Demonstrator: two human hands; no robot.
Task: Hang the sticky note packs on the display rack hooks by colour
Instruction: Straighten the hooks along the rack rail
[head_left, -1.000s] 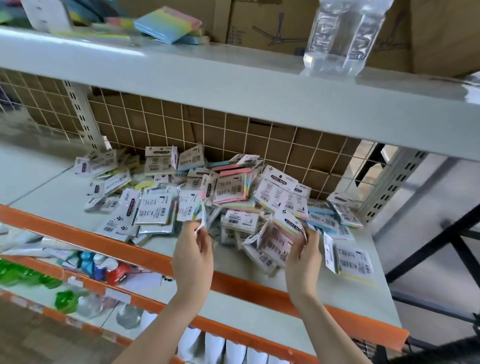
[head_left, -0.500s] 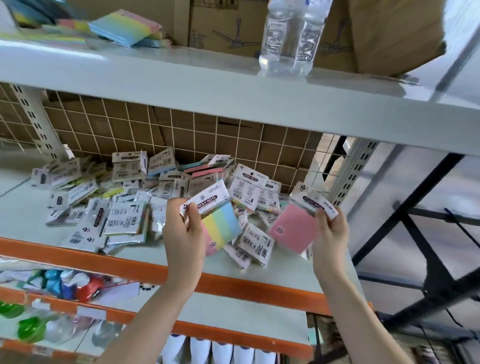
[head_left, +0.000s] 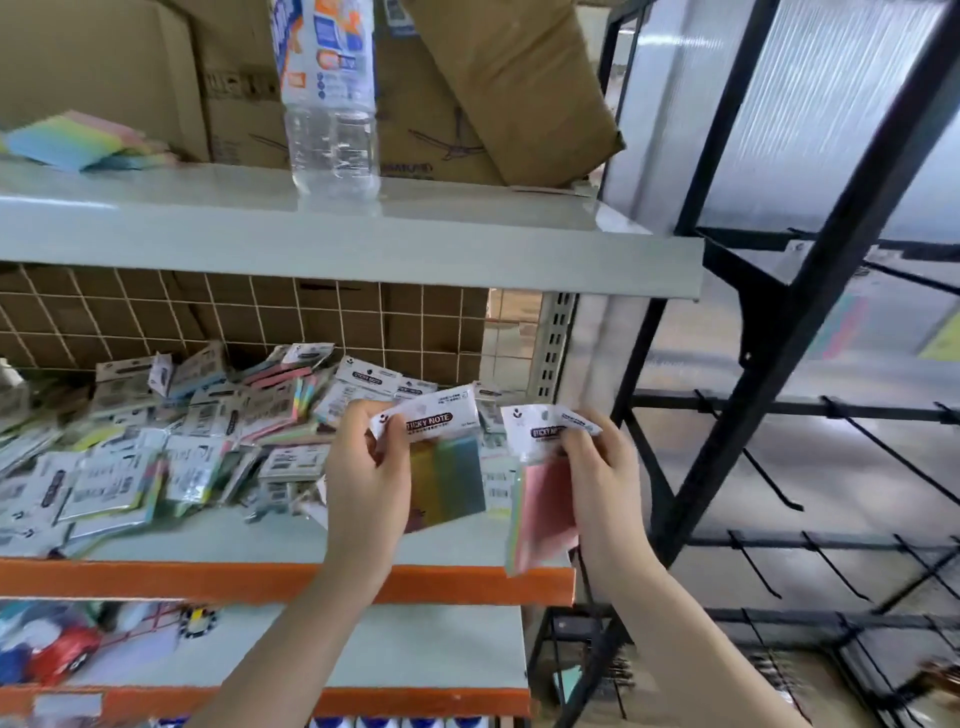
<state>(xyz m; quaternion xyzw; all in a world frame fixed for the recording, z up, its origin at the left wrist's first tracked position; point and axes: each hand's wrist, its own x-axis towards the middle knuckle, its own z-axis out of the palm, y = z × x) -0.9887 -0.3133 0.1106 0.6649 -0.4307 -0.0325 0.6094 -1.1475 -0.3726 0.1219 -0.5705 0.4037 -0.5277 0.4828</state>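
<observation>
My left hand grips a multicolour striped sticky note pack by its white header card. In my right hand is a pink sticky note pack, pinched at its header. Both packs hang in the air in front of the shelf's right end. A heap of sticky note packs lies on the grey shelf to the left. The black display rack stands to the right, its bare hooks sticking out in rows.
A water bottle stands on the upper shelf beside cardboard boxes and loose colour pads. An orange beam edges the shelf. A translucent panel is behind the rack.
The view has swung right, bringing the black rack into sight. Both hands lifted their packs off the heap, then moved right and closer together.
</observation>
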